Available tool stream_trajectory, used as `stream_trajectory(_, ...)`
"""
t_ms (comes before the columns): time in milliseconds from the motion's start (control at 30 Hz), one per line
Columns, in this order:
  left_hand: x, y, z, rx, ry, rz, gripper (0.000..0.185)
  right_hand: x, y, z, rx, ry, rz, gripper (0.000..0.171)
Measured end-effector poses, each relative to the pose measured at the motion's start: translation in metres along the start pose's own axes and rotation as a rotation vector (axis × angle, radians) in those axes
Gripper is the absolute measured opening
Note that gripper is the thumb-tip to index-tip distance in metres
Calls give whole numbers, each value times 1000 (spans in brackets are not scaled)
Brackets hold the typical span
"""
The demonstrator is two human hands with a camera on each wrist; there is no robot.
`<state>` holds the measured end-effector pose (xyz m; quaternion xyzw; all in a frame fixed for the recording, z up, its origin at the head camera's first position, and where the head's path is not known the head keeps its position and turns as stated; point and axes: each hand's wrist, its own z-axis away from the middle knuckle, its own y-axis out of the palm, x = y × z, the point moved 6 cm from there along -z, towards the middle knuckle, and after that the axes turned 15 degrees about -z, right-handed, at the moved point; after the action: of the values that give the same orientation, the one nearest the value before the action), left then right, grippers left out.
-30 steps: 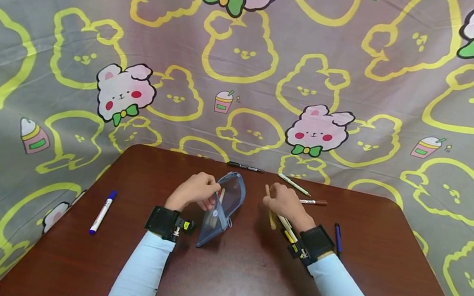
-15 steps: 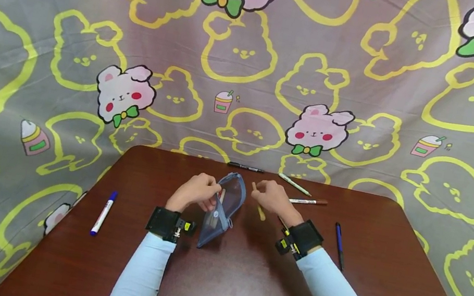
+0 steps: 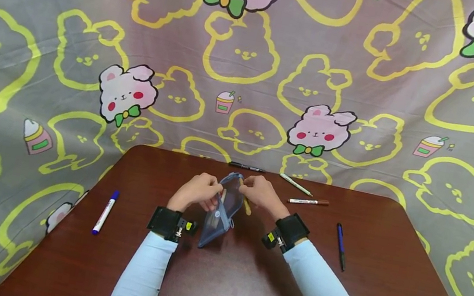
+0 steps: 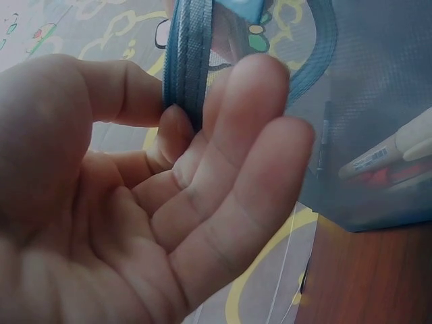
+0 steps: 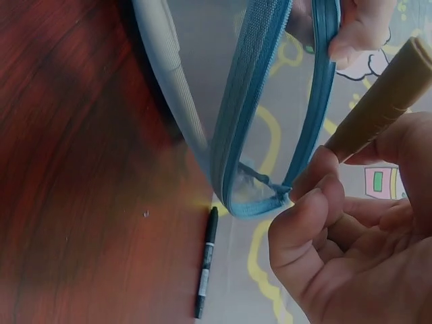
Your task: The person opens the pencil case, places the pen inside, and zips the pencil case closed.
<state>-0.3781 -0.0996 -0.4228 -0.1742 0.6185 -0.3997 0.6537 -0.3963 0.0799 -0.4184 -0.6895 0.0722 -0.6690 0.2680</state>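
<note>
While the left hand [image 3: 200, 190] pinches the pouch [image 3: 222, 209] rim to keep it agape, the right hand [image 3: 259, 192] grips a yellow pen [image 3: 245, 203] at that mouth; loose pens [image 3: 307, 201] lie beyond the pouch

A dark reddish-brown wooden worktop [image 3: 241, 286] with rounded far corners fills the lower part of the head view, its polished surface catching a soft sheen. Behind and around it hangs a grey cloth backdrop [image 3: 20, 51], lightly creased, printed with yellow bear outlines, pink bears wearing green bows, and small drink cups. The light is even and diffuse.
</note>
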Motion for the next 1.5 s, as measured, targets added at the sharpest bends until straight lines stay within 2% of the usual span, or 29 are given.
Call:
stream_trajectory(133,-2,1,0,3,9,-13,24,-1,3,-3,-36,4,-38,37)
stream_trajectory(367,-4,2,1,8,16,-12,23,-7,11,-7,-32,40,-134,39)
stream_trajectory(667,-3,5,-1,19,25,7,25,-9,12,-7,-66,41,-146,41)
stream_trajectory(867,-4,5,-1,36,33,15,24,-9,1,-5,-95,57,-159,39)
stream_trajectory(1000,-4,3,-1,29,29,12,22,-7,-8,-1,-80,64,-143,39)
stream_trajectory(1333,0,3,-1,30,29,30,21,-11,-26,11,-15,40,-19,37)
stream_trajectory(1500,2,1,0,35,25,30,22,-8,-34,17,13,64,21,32)
